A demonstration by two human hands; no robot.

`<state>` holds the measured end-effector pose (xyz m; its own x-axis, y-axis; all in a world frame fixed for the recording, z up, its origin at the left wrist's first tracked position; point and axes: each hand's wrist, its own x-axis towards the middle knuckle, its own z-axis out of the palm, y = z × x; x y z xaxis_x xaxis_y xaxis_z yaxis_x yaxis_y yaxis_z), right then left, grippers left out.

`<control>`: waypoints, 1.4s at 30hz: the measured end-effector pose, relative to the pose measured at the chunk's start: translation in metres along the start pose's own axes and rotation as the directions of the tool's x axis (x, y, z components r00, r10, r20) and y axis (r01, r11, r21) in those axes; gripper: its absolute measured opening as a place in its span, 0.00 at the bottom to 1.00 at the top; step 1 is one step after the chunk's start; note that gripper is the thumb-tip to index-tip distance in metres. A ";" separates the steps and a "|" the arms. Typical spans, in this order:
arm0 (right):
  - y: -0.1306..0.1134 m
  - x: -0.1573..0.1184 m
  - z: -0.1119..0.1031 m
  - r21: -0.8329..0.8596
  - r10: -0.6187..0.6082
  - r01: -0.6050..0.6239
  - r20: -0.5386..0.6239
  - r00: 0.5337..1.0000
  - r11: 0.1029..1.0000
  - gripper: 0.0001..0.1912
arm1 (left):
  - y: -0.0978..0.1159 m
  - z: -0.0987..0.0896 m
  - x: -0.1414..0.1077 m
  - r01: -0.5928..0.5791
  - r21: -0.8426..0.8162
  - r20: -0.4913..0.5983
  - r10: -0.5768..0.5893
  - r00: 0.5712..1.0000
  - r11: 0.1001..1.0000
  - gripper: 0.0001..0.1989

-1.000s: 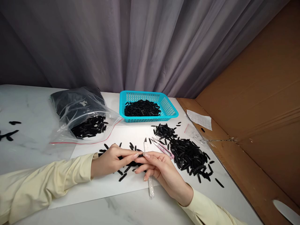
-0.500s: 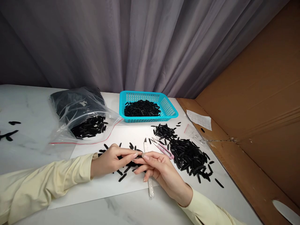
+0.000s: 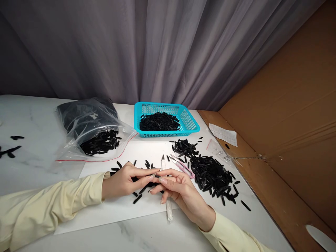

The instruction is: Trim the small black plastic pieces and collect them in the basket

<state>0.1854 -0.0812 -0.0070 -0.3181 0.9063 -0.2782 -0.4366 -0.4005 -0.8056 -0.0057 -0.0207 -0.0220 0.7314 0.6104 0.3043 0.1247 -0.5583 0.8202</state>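
Observation:
A small, slim black piece (image 3: 156, 176) is pinched between the fingertips of both hands above a white sheet (image 3: 105, 210). My left hand (image 3: 126, 179) grips its left end with thumb and forefinger. At the other end, my right hand (image 3: 181, 185) is closed on it, its lower fingers curled. Most of the piece is hidden by the fingertips. Loose black pieces (image 3: 137, 199) lie on the sheet under and around the hands. Beneath my right hand is a white-handled craft knife (image 3: 169, 211), and just beyond it rest pink thread snips (image 3: 183, 167).
Piles of black pieces (image 3: 212, 178) lie right of the snips. A turquoise basket (image 3: 168, 134) holds more at the back. An open zip bag (image 3: 86, 113) spills similar pieces on the left. Cardboard (image 3: 283, 133) walls the right side; a grey curtain (image 3: 157, 52) hangs behind.
Fingertips of both hands have shifted slightly around the slim black piece, and more of it shows between them. The hands stay in nearly the same place.

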 end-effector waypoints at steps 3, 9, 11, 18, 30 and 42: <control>0.001 0.000 0.000 -0.004 -0.015 0.015 0.019 1.000 1.000 0.10 | 0.000 0.000 0.000 -0.014 0.007 -0.002 0.014 1.000 1.000 0.17; -0.001 -0.001 0.003 -0.015 -0.026 0.026 0.020 0.999 1.000 0.11 | 0.000 -0.001 0.000 -0.057 0.028 0.009 0.057 0.998 0.998 0.18; -0.001 -0.001 0.004 -0.024 -0.025 0.026 0.003 1.000 0.999 0.11 | 0.001 -0.001 0.001 -0.071 0.037 0.006 0.071 0.997 0.997 0.18; 0.004 0.003 0.003 -0.069 -0.067 0.065 -0.032 0.997 0.995 0.11 | 0.001 0.001 -0.001 -0.094 0.015 -0.008 0.094 0.996 0.995 0.18; -0.072 0.041 -0.003 -0.684 -0.558 0.377 -0.053 0.828 0.624 0.06 | 0.003 -0.014 0.015 0.464 -0.666 0.143 -0.510 0.848 0.584 0.29; -0.043 0.059 0.060 -0.788 -0.335 0.615 0.591 0.733 -0.044 0.09 | -0.009 -0.022 0.024 0.509 -0.814 0.283 -0.573 0.769 0.281 0.23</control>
<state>0.1350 -0.0186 0.0430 -0.5844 0.7194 0.3755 0.4866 0.6809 -0.5473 -0.0036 0.0114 -0.0111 0.6805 0.6305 -0.3734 -0.1382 0.6109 0.7796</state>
